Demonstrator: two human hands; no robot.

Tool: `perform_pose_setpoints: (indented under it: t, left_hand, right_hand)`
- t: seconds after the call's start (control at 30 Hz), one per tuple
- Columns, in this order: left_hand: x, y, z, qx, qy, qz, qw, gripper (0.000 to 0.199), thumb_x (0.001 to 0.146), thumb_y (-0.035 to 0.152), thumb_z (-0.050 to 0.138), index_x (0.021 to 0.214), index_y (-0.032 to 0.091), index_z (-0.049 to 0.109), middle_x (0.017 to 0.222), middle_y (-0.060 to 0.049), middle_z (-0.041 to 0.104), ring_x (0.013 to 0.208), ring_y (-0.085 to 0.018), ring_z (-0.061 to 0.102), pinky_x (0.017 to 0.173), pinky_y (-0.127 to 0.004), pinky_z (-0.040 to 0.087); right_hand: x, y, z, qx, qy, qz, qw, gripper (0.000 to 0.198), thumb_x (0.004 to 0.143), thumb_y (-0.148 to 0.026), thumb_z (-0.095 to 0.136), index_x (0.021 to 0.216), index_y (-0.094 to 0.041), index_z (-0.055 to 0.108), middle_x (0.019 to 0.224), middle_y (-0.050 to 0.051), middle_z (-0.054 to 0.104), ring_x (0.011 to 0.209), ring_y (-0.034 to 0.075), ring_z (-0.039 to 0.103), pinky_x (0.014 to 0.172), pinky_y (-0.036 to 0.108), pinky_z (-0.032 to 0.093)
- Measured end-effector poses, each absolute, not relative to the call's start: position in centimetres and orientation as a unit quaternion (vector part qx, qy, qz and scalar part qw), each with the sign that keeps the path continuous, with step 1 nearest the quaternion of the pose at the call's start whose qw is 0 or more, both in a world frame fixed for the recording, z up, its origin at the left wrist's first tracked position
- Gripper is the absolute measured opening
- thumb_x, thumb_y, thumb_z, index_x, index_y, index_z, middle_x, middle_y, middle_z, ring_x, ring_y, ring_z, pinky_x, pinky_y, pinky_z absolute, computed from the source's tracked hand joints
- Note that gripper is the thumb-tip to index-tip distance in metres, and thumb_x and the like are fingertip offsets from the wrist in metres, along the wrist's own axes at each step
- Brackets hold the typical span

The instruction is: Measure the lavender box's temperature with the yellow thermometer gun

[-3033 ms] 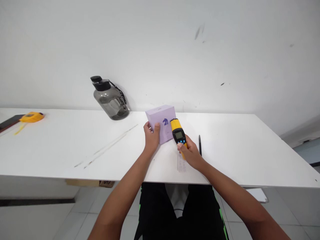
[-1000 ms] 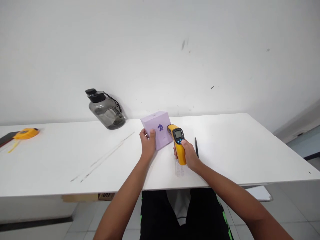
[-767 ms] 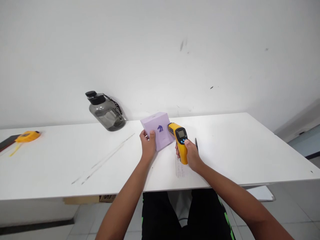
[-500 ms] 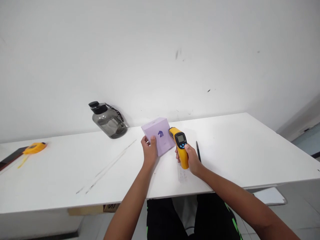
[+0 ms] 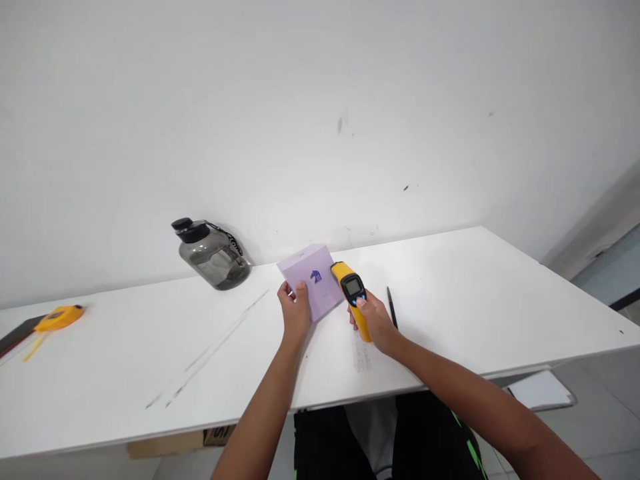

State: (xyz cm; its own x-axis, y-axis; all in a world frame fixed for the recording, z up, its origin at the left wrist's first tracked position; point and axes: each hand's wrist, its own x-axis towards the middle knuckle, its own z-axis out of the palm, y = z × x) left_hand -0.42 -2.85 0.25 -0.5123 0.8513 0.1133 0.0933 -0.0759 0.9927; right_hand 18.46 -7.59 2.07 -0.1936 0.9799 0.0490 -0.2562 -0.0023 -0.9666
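Note:
In the head view my left hand [image 5: 295,310] grips the left side of a light purple box [image 5: 325,293] with a dark purple horse-head logo, its thumb over the front face. The box is tilted above the white table [image 5: 470,293]. My right hand [image 5: 377,322] is wrapped around the handle of a yellow and black infrared thermometer [image 5: 354,285], thumb at the blue buttons below its small screen. The thermometer's nose is close to the box's right edge; whether they touch I cannot tell. A black pen [image 5: 392,307] lies just right of my right hand.
A grey see-through water bottle [image 5: 213,257] with a black lid stands at the back, by the wall. On the far left, a yellow tape measure [image 5: 59,319] rests by a dark flat object [image 5: 20,335]. A paper slip [image 5: 362,357] lies near the front edge.
The camera view has shifted and tilted slightly. The thermometer's nose has turned a little further left beside the box. Both hands keep their holds.

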Motion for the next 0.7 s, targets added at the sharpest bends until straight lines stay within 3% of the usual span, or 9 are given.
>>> perform_pose_setpoints:
  t: [0.23,0.7]
  left_hand:
    - [-0.37,-2.84,0.28,0.387,0.602,0.628,0.307,0.068,0.081,0.071,0.056,0.125,0.022,0.041,0.134,-0.015,0.053,0.115,-0.024,0.057,0.098,-0.045,0.047]
    - [-0.34,-2.84,0.27,0.385,0.606,0.627,0.302,0.067,0.081,0.069,0.057,0.126,0.021,0.042,0.134,-0.015,0.053,0.117,-0.025,0.057,0.099,-0.045,0.047]
  right_hand:
    - [18.8,-7.99,3.14,-0.389,-0.511,0.575,0.508,0.03,0.081,-0.049,0.052,0.085,-0.02,0.052,0.067,-0.002,0.052,0.055,0.011,0.048,0.054,0.027,0.04]
    - [18.68,-7.88,2.46,-0.37,-0.52,0.583,0.503,0.036,0.087,-0.056,0.047,0.099,-0.021,0.05,0.078,0.0,0.053,0.066,0.014,0.052,0.061,0.029,0.047]
